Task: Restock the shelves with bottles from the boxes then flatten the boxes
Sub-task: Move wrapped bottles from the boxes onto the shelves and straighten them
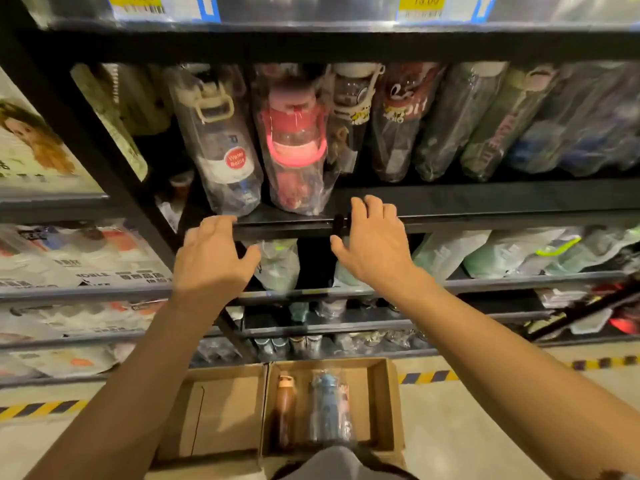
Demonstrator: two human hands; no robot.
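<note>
Black metal shelving fills the view ahead of your hands, and its front lip runs across right at your fingertips. On that shelf, beyond and above both hands, a row of plastic-wrapped drinking bottles leans back toward the rear. Below your forearms two open brown cardboard boxes sit on the floor touching side by side. The left-hand cardboard box lies under your left arm with its brown bottom showing, and the right-hand cardboard box lies between your arms.

Your left hand is spread loosely, thumb out to the side, fingertips at the shelf lip, and it holds nothing. Your right hand has its fingers bent lightly over the top of the same lip with the thumb below. It grips no bottle.

Just beyond your left fingers stands a clear bottle with a beige carry loop. Between your hands is a clear bottle with a red lid and pink handle. In the right-hand box a slim brown bottle with a pale cap lies beside a wrapped blue bottle. Far above your hands is a yellow price tag.
</note>
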